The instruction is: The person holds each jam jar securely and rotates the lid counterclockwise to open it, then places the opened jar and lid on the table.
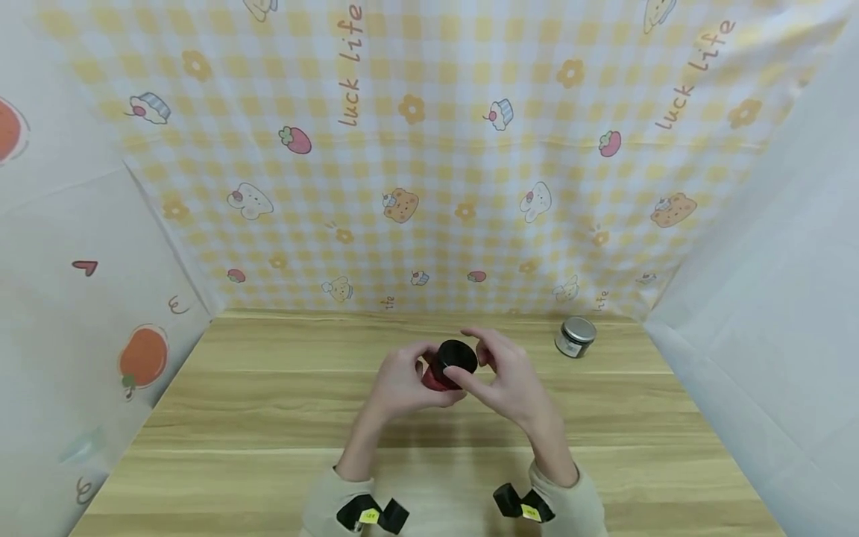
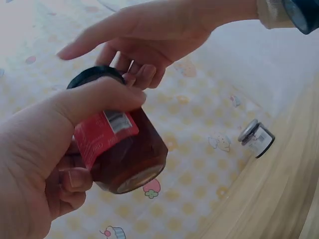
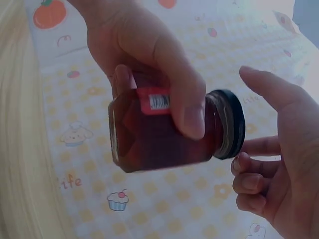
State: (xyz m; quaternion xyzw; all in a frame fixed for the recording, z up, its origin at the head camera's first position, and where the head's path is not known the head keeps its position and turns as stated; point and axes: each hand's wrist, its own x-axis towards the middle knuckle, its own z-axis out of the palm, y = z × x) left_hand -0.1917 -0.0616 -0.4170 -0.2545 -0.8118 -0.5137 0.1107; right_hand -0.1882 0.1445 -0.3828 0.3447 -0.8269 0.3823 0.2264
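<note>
A glass jar (image 3: 144, 139) of dark reddish contents, with a red label and a black lid (image 3: 236, 124), is held above the table. My left hand (image 1: 403, 380) grips its body, the thumb across the label side in both wrist views. Around the lid, my right hand (image 1: 503, 377) is spread. Its thumb stands apart from the lid in the right wrist view, while its other fingers (image 3: 249, 183) are bent close by the lid's edge; whether they touch it I cannot tell. The lid sits on the jar.
A small jar (image 1: 575, 337) with a silver lid and white label stands at the back right of the wooden table (image 1: 282, 418). A yellow checked cloth (image 1: 443, 164) hangs behind, and pale sheets (image 1: 765, 298) flank both sides.
</note>
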